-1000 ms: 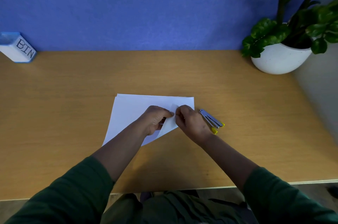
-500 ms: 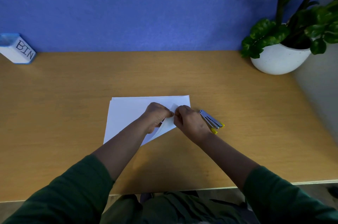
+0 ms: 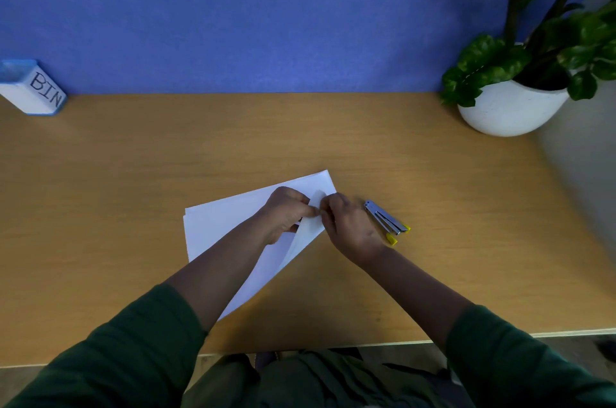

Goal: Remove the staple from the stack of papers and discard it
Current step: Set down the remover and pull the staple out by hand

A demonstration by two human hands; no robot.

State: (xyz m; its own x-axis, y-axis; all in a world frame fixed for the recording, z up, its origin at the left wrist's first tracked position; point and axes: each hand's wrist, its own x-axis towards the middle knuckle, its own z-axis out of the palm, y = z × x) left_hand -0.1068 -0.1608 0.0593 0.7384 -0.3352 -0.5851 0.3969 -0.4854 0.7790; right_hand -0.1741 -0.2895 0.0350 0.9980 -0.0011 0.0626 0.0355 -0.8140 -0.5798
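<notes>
Far off at my left, against the blue wall, the little box marked BIN (image 3: 33,89) stands on the counter (image 3: 133,194), well apart from everything I am working on. In front of me lies the stack of papers (image 3: 220,224), turned at an angle, its far corner pointing toward the wall. My left hand (image 3: 285,212) is on that stack near its right side, fingers curled and pinched together on a lifted fold of the top sheets. Just beside it, my right hand (image 3: 346,224) is closed on the same raised bit of paper, fingertips meeting those of the left. The staple itself I cannot see; I judge it sits under my fingertips, where the sheets are bent up. So I take this to be the prying step, with the staple not yet out. Next I will need a firm nip on the wire and a straight pull without tearing the corner, then a long reach left to the box. The metal tool with yellow tips (image 3: 386,222) lies just right of my right hand, untouched, and the potted plant (image 3: 510,107) stands at the far right.
</notes>
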